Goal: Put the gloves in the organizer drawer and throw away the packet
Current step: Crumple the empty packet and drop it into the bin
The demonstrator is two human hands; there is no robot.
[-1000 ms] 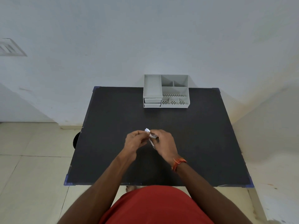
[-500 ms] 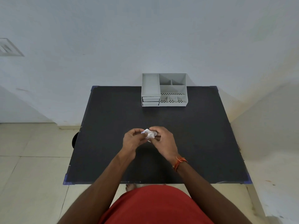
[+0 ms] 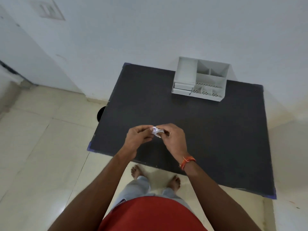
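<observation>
No writing can be read on the crumpled white packet [image 3: 156, 132]; a faint bluish mark on it is too small to make out. Both hands meet above the near-left part of the black table [image 3: 208, 130]. The left hand [image 3: 137, 137] pinches the packet from 9 o'clock, fingers curled; the right hand [image 3: 173, 139], an orange thread [image 3: 187, 161] at its wrist, grips it from 3 o'clock. The grey organizer [image 3: 200, 79] stands at 1 o'clock from the hands, well apart, by the wall, both drawers [image 3: 182, 88] pushed in.

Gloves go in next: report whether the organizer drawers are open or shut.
Shut. Both drawers sit flush in the organizer front, none pulled out.
</observation>
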